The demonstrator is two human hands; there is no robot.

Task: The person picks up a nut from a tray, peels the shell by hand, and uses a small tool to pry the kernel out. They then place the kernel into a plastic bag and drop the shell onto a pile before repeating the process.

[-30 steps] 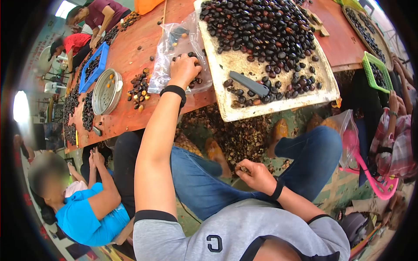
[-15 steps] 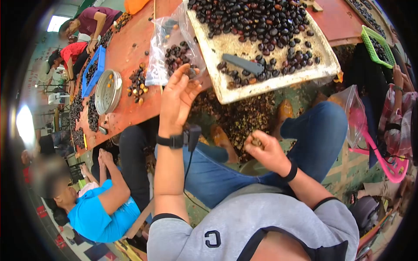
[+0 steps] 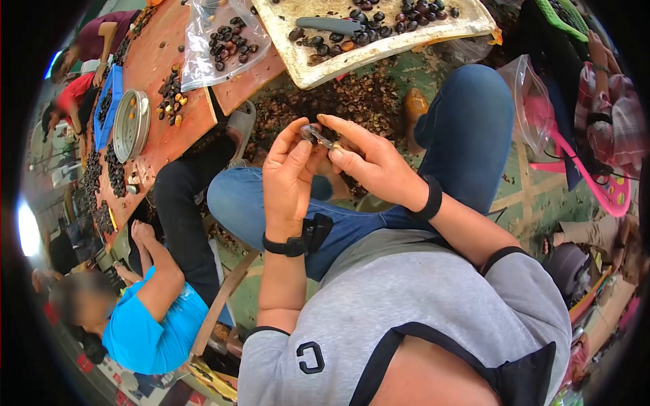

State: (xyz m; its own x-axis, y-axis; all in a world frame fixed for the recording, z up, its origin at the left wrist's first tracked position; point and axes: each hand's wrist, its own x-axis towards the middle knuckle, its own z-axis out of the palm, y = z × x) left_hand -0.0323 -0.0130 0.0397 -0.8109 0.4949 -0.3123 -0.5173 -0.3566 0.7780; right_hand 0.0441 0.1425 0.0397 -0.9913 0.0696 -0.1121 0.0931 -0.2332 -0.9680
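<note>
Over my lap, my left hand pinches a dark, shiny nut between thumb and fingers. Meeting it from the other side, my right hand grips a small knife, whose short metal blade touches or nearly touches the nut; its handle is mostly hidden in the fingers. Beyond both hands, a worn white tray bears many dark nuts and a flat grey tool. To its left, a clear plastic bag has more dark nuts in it.
Shells litter the floor under the tray. On the red table are a round metal sieve, a blue tray and nut piles. A person in blue sits at left. A pink plastic item is at right.
My left hand has come down from beside the bag, and my right hand has risen to meet it; the knife is now at the nut. The view has tilted down, cutting off more of the tray.
</note>
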